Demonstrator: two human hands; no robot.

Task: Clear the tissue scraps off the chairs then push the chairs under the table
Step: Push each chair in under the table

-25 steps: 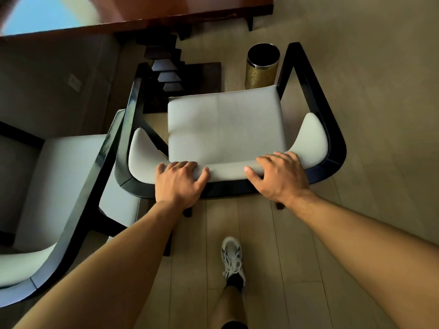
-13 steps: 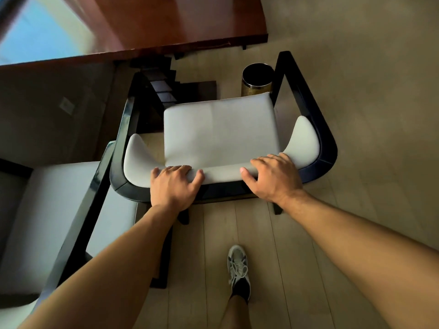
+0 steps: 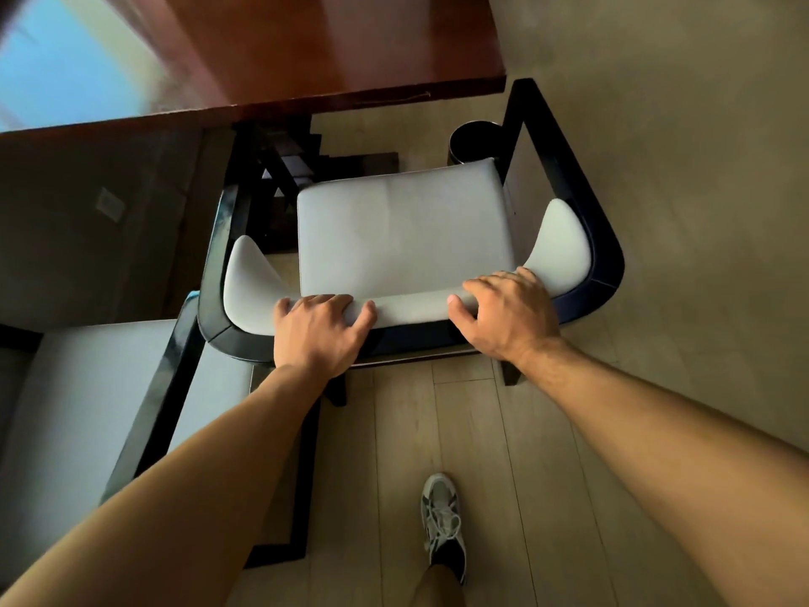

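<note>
The chair (image 3: 405, 238) stands facing the bench (image 3: 306, 50), its seat front close to the bench edge and its arm tips just at that edge; the seat is bare, with no scraps on it. A dark bin (image 3: 475, 140) sits on the floor just beside the chair's right arm, near the bench corner. To the right of the chair the floor (image 3: 678, 212) is open. On the left a second chair (image 3: 100, 409) stands close, its dark arm nearly touching the first chair's rear corner, so room on that side is tight. The left hand (image 3: 317, 330) grips the top of the padded backrest, fingers (image 3: 326, 300) curled over its front and thumb spread along the rim. The right hand (image 3: 510, 315) grips the same backrest further right, fingers bent over the top, thumb stretched toward the left hand. A shoe (image 3: 442, 519) rests on the floor behind the chair
</note>
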